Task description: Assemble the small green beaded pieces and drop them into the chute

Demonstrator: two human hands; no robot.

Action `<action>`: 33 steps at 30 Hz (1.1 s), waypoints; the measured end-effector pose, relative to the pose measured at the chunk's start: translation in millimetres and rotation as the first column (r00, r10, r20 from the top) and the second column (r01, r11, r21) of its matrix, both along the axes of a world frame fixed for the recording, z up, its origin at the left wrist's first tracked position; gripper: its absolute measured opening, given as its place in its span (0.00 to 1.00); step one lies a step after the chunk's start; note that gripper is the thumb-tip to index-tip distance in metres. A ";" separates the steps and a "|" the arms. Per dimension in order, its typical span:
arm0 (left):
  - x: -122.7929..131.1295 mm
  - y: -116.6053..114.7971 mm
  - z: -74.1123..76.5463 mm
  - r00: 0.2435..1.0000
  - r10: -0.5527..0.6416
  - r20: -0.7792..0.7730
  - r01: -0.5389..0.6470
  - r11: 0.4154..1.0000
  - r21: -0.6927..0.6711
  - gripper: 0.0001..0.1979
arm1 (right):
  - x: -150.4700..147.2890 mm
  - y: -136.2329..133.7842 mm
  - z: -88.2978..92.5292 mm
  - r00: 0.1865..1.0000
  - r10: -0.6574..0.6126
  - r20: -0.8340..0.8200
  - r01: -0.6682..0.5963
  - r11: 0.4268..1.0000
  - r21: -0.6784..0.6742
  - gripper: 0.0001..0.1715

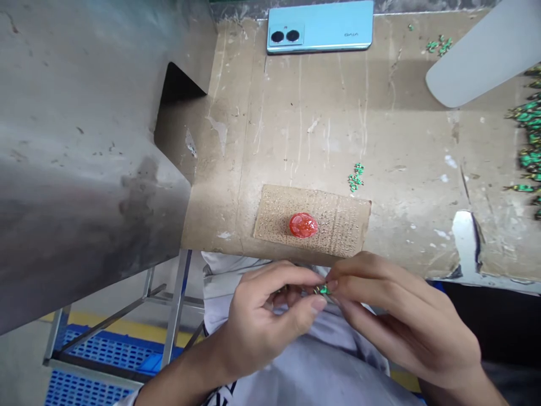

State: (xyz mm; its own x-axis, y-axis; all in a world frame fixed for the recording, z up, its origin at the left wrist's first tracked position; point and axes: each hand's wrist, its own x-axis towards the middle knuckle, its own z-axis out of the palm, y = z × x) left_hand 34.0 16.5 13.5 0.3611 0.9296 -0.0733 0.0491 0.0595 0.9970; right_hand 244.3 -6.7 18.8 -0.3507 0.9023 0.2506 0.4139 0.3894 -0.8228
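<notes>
Just off the table's front edge, my left hand [279, 310] and my right hand [393, 304] meet at the fingertips. Between them is a small green piece with dark metallic parts [323, 289]. The left thumb and forefinger pinch one end of it, and the right fingertips close on the other side. Fingers hide much of it, so its exact kind does not show. Beyond the hands, a small red glossy dish [303, 225] sits on a cardboard pad [338, 225] dotted with little marks. A cluster of tiny green pieces [355, 177] lies just behind the pad.
A light blue phone [321, 27] lies at the table's back edge. Many green and dark pieces [532, 141] are heaped at the right. A pale rounded panel [482, 56] juts in at upper right, near more green bits [439, 45]. A metal housing [84, 141] walls the left.
</notes>
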 end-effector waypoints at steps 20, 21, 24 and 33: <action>7.0 1.8 -13.0 1.000 -0.003 -0.010 0.000 0.966 -0.259 0.04 | -2.9 -7.0 -11.1 1.000 0.004 -0.002 -0.004 0.989 0.149 0.12; 8.0 1.0 -15.6 0.999 -0.030 0.036 0.040 0.948 -0.316 0.04 | -0.3 -5.5 -11.1 1.000 -0.006 -0.030 0.010 0.991 0.135 0.12; 10.6 0.7 -21.1 0.968 -0.079 0.240 0.197 0.829 -0.524 0.07 | 28.5 1.6 -12.2 0.988 -0.155 -0.024 0.157 0.983 0.094 0.09; 6.8 1.7 -18.9 0.860 0.168 0.483 0.333 0.532 -0.779 0.15 | 180.6 17.8 -9.8 0.209 -0.971 0.115 0.890 0.238 0.390 0.15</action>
